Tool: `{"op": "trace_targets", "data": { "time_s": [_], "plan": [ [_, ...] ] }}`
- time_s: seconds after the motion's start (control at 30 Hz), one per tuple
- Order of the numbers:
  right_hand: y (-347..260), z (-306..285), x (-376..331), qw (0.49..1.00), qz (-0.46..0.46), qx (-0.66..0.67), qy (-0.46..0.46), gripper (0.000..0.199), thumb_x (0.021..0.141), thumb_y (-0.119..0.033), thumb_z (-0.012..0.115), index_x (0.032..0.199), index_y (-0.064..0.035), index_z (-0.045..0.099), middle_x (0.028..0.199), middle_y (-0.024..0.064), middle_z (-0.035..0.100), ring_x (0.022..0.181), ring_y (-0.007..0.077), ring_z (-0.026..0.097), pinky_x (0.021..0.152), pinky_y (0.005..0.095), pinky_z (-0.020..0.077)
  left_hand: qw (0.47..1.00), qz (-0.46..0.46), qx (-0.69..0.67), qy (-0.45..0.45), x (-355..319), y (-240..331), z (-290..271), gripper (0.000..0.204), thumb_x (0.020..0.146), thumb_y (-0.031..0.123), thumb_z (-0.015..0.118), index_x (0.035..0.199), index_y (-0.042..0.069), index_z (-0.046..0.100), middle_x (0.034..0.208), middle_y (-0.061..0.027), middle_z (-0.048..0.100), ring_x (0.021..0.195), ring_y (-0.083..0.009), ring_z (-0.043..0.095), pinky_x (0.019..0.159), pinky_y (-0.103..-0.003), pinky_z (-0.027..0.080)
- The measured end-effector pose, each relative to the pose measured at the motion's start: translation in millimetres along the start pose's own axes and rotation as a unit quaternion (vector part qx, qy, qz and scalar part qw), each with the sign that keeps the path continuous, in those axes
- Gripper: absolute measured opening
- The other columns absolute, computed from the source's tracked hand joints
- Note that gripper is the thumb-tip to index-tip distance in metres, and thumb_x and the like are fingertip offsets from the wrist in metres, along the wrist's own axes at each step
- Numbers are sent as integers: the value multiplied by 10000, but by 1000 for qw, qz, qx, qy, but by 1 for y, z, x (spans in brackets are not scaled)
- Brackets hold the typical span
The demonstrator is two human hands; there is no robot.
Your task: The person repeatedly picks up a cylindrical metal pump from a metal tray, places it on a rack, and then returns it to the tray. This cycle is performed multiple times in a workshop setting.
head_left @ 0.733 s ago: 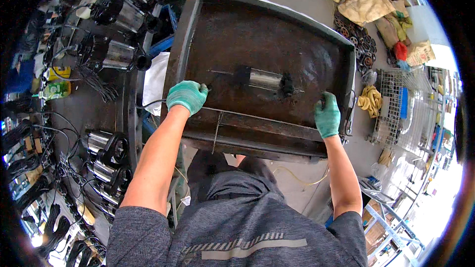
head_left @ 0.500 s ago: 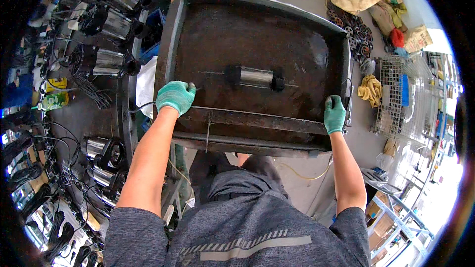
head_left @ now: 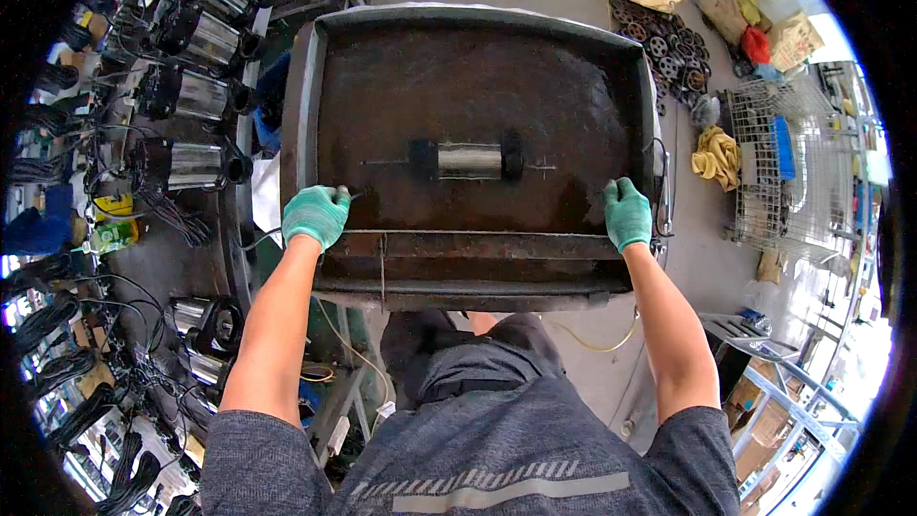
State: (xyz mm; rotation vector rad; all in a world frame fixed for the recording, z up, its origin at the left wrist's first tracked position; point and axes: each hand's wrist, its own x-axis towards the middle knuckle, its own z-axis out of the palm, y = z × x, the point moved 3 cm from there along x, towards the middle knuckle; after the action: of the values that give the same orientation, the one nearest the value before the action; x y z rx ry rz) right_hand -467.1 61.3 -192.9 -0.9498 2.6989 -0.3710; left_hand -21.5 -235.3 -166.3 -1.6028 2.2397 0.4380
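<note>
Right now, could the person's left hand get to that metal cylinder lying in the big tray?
Probably yes. The left hand grips the tray's near rim, and the cylinder lies in the open on the tray floor, with nothing between them. The hand would have to let go of the rim first.

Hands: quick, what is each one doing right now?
Left hand: closed over the near rim of the dark metal tray.
Right hand: closed on the same tray's near right corner.
</note>
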Motion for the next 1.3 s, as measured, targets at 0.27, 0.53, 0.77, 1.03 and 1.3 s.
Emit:
{"op": "trace_targets", "data": {
  "time_s": [0.27,0.53,0.77,1.03,1.3],
  "plan": [
    [-1,-2,1,1000,11,-6,-26,326,1025,-392,528,1059,-91,649,969,261,700,946,501,648,785,584,505,1000,8,6,5,0,0,-1,511,1007,487,477,943,87,789,973,-193,741,959,-415,699,870,-499,550],
    [1,-1,2,1000,6,1,-25,318,1029,-380,530,1054,-85,644,968,254,702,936,499,648,778,583,505,1000,-11,12,-24,0,1,0,509,1014,490,470,981,92,786,1025,-197,738,985,-410,698,893,-504,543],
    [-3,-5,-1,1000,8,8,-17,317,1028,-380,533,1023,-79,634,957,249,701,932,495,648,769,580,502,1000,0,-5,-3,2,-2,4,515,1010,499,476,959,91,787,1000,-204,734,972,-421,694,879,-506,545],
    [-3,-3,-1,1000,6,13,-4,323,1027,-380,534,1006,-72,633,932,253,698,909,496,649,764,585,503,1000,1,4,-1,0,1,0,508,1008,494,484,956,93,791,994,-209,734,969,-425,696,874,-507,548],
    [1,-1,2,1000,9,9,-6,329,1018,-390,535,1016,-80,643,953,255,704,928,493,655,775,582,512,1000,-10,5,-11,1,2,-1,501,1013,482,476,977,94,792,1010,-208,733,979,-417,696,884,-502,548]
  ]
}}
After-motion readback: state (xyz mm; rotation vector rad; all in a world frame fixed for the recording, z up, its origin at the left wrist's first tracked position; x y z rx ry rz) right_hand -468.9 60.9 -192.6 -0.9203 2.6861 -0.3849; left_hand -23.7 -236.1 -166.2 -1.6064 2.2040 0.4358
